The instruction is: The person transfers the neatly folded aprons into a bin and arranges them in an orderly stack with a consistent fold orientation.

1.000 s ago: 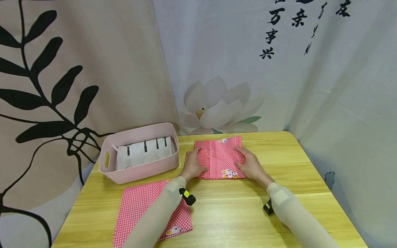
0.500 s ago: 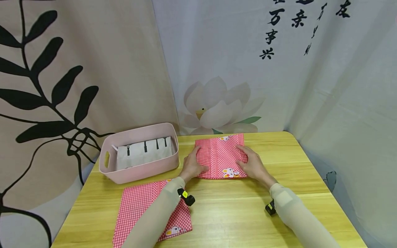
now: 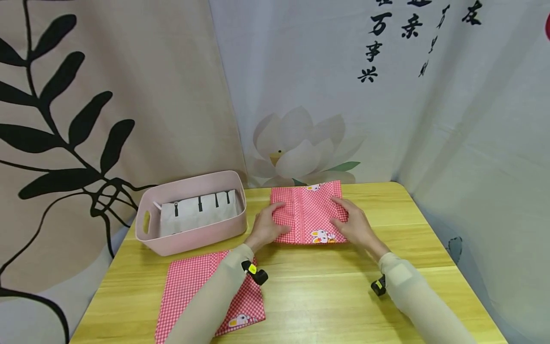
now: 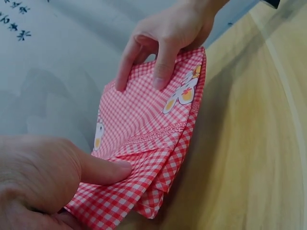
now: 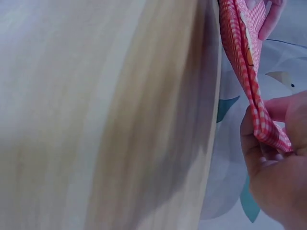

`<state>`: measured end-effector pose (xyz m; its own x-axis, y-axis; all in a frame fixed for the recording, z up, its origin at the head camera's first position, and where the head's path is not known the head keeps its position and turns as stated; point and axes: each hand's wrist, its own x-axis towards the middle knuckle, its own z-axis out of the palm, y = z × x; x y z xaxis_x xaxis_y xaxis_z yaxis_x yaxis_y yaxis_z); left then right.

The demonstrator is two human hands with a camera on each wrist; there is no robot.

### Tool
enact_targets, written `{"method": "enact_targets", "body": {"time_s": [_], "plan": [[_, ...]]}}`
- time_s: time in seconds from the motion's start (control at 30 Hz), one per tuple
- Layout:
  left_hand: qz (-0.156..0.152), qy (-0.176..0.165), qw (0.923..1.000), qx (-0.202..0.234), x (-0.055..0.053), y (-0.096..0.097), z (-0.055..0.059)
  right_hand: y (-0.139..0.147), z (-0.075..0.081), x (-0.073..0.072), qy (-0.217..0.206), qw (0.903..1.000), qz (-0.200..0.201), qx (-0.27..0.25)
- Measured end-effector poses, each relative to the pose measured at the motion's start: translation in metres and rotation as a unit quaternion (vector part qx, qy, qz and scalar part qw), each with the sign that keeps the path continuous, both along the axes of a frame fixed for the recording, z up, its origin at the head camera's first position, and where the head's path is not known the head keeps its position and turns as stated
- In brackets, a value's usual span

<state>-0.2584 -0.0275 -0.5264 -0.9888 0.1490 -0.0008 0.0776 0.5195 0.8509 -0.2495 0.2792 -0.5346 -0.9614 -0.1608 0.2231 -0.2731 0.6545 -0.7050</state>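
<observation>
A folded red-and-white gingham cloth (image 3: 311, 215) with rabbit prints is held near the table's back edge. My left hand (image 3: 266, 227) grips its left side; in the left wrist view the thumb (image 4: 108, 170) lies on top, with the fingers hidden beneath. At the opposite side my right hand (image 3: 357, 224) pinches the edge between thumb and fingers, as the right wrist view also shows the hand (image 5: 280, 187) doing. Stacked layers show along the cloth's near edge (image 4: 184, 143), raised above the wood. A second gingham cloth (image 3: 193, 282) lies flat, partly under my left forearm.
At the back left of the wooden table (image 3: 318, 301) stands a pink plastic basket (image 3: 195, 239). Inside it is a row of white fabric pouches (image 3: 204, 210) with dark zipper pulls. Printed curtains (image 3: 301, 95) hang right behind the table.
My right hand has shifted a little right and away from me, and the cloth's right side has risen with it. The left hand keeps its grip, almost in place.
</observation>
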Motion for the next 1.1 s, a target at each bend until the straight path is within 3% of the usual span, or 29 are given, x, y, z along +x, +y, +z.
{"method": "enact_targets", "body": {"time_s": [0.23, 0.4, 0.63, 1.1], "plan": [[-0.009, 0.005, 0.9999, 0.008, 0.006, -0.002, 0.019, 0.004, 0.013, 0.003, 0.033, 0.9994, 0.005, 0.012], [-0.022, 0.018, 0.9995, 0.010, 0.010, -0.005, 0.033, 0.007, 0.025, 0.005, 0.047, 0.9988, 0.012, -0.007], [-0.033, 0.023, 0.9991, 0.014, 0.015, -0.011, 0.050, 0.008, 0.040, 0.009, 0.039, 0.9988, 0.020, -0.022], [-0.043, 0.028, 0.9981, 0.036, 0.019, -0.028, 0.072, 0.000, 0.064, 0.007, 0.031, 0.9971, 0.047, -0.051]]}}
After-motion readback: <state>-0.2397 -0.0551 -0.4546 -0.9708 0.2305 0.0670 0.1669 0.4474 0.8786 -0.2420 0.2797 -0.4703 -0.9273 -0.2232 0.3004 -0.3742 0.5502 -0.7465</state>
